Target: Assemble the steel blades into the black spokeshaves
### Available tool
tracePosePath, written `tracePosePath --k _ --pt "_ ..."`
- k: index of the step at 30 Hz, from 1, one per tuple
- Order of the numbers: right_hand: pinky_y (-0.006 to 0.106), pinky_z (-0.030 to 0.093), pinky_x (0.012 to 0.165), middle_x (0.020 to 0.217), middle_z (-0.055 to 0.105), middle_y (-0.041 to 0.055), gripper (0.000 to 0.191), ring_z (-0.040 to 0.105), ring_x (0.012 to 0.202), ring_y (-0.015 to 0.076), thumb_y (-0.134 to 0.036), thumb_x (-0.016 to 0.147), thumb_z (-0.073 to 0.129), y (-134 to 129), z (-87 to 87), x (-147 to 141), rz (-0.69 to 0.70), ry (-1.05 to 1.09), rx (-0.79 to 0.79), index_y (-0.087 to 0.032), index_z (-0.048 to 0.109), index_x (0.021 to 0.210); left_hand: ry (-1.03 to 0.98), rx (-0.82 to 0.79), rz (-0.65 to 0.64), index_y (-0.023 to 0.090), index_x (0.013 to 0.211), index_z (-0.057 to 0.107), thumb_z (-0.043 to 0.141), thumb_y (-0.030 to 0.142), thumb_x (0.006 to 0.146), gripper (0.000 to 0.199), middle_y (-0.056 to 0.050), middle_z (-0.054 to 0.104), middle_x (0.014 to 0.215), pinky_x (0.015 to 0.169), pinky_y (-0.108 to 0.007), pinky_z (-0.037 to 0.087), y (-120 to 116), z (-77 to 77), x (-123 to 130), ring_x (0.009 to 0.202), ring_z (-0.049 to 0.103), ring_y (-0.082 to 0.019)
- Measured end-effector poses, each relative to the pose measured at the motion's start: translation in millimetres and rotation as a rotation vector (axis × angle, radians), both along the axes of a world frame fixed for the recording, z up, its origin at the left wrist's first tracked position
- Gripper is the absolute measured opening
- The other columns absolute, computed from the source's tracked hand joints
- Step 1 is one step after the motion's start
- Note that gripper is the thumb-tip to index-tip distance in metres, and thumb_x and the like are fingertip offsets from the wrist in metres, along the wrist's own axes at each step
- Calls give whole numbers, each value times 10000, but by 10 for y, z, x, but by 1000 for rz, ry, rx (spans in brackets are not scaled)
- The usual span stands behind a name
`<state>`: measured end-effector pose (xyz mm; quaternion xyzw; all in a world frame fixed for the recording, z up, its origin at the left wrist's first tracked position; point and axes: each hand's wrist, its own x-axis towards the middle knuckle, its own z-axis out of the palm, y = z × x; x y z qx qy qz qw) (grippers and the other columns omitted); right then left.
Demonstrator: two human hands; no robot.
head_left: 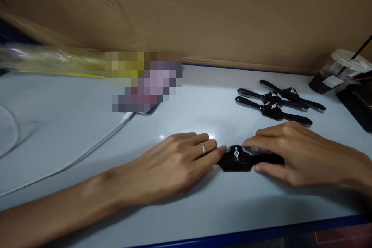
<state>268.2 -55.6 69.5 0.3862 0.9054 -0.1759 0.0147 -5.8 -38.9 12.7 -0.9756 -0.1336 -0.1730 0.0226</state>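
A black spokeshave with a silvery screw at its middle lies on the table in front of me. My left hand, with a ring on one finger, is closed over its left handle and hides it. On the other side, my right hand has thumb and fingers around the right handle, part of which shows between them. Beyond my right hand rest three more black spokeshaves, the nearest one, a middle one and the farthest one, side by side and slanted.
A lidded plastic cup with dark drink and a straw stands at the back right, near a black object. A white cable runs to a blurred-out device. Clear plastic wrap lies back left. Cardboard rises behind the table.
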Motion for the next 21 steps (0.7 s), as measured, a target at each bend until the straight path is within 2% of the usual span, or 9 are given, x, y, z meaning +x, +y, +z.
tracePosePath --k 3,7,12,21 --pt "328 425 709 966 715 27 191 672 825 205 -204 944 632 -68 -8 -24 27 -62 -11 -203 694 1125 -10 -4 14 92 1098 597 384 132 1064 219 -36 629 779 587 -334 477 -1 -10 1 657 552 -194" --pt "338 401 675 978 705 34 265 658 801 212 -135 938 589 -129 -66 -51 22 -72 79 -198 662 1184 -2 -19 30 93 1101 594 360 160 1082 244 -30 620 766 593 -322 454 -3 -12 -1 650 544 -187" --pt "326 368 628 882 677 16 253 630 735 192 -49 896 571 -116 -56 -59 60 -73 82 -189 679 1077 8 -29 22 91 1101 596 356 154 1078 250 -34 621 771 599 -323 450 -9 5 -4 655 544 -189" --pt "335 374 603 866 666 15 186 629 705 188 -76 916 588 -98 -43 -81 62 -91 64 -174 682 1042 3 -27 27 81 1117 595 357 156 1082 251 -37 626 778 599 -328 461 -8 -6 6 666 547 -192"
